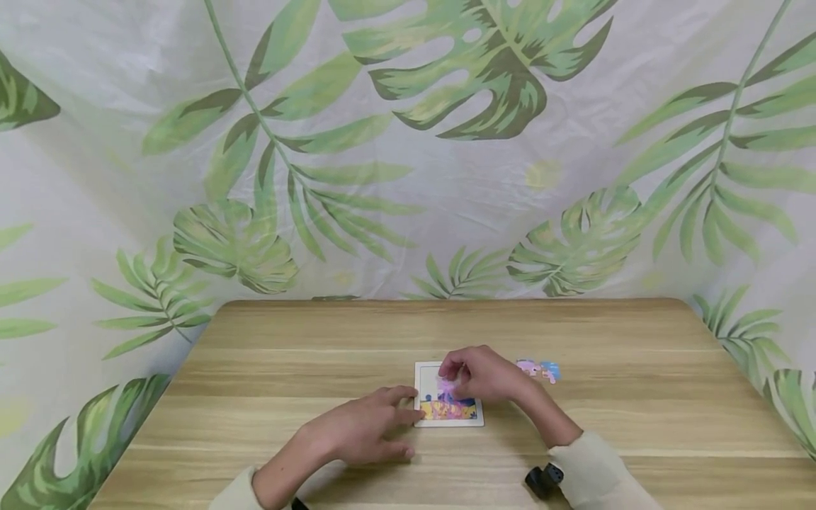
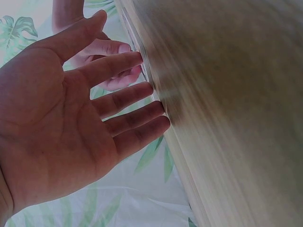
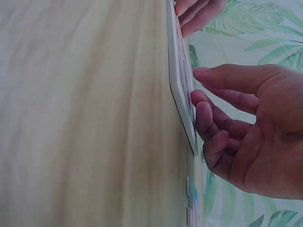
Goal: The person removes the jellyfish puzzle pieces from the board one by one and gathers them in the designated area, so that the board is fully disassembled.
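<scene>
A small white-framed jigsaw puzzle (image 1: pixel 481 418) lies flat on the wooden table, its bottom rows filled with yellow and pink picture pieces and its upper part plain white. My left hand (image 1: pixel 363 428) has its fingers stretched out, their tips at the frame's left edge. In the left wrist view that hand (image 2: pixel 61 113) shows its palm and straight fingers. My right hand (image 1: pixel 487 375) reaches over the frame, thumb and index finger at the edges of a pink-and-purple puzzle piece (image 1: pixel 446 388). In the right wrist view, the right hand's (image 3: pixel 251 127) thumb and bent fingers meet the puzzle's surface.
Loose pink and blue puzzle pieces (image 1: pixel 538 370) lie on the table (image 1: pixel 306 340) right of the frame, partly behind the right forearm. A black device (image 1: pixel 544 482) sits at the right wrist. A leaf-patterned cloth (image 1: pixel 446 212) hangs behind the table.
</scene>
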`<state>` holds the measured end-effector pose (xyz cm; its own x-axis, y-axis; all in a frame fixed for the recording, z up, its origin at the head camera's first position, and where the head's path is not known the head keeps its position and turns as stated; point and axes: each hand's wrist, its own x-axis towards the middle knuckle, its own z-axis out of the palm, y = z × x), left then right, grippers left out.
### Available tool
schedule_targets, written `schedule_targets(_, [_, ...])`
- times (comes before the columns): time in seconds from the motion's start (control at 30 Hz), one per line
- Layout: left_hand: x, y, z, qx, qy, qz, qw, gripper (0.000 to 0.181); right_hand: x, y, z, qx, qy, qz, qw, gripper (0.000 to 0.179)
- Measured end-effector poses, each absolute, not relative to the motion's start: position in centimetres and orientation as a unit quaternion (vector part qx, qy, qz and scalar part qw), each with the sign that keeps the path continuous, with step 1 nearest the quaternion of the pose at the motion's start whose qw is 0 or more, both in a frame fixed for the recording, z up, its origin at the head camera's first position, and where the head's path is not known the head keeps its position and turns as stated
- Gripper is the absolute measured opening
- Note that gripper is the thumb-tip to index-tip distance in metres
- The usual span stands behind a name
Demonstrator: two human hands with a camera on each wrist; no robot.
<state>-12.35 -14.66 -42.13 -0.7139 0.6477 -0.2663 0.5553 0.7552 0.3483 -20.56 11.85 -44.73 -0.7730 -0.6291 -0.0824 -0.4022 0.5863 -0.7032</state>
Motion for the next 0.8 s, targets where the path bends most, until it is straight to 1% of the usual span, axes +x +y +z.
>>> schedule_targets(0.33, [-12.45, -14.63, -42.25, 0.333, 0.916, 0.120, 0.189, 0.055, -20.59, 11.36, -44.88, -0.262, 0.887, -0.342, 0.170, 0.023])
schedule_targets(0.8, [-12.51, -14.59, -42.29, 0.329, 0.917, 0.118, 0.194, 0.055, -20.35, 11.46, -44.95, -0.266, 0.882, -0.351, 0.167, 0.026])
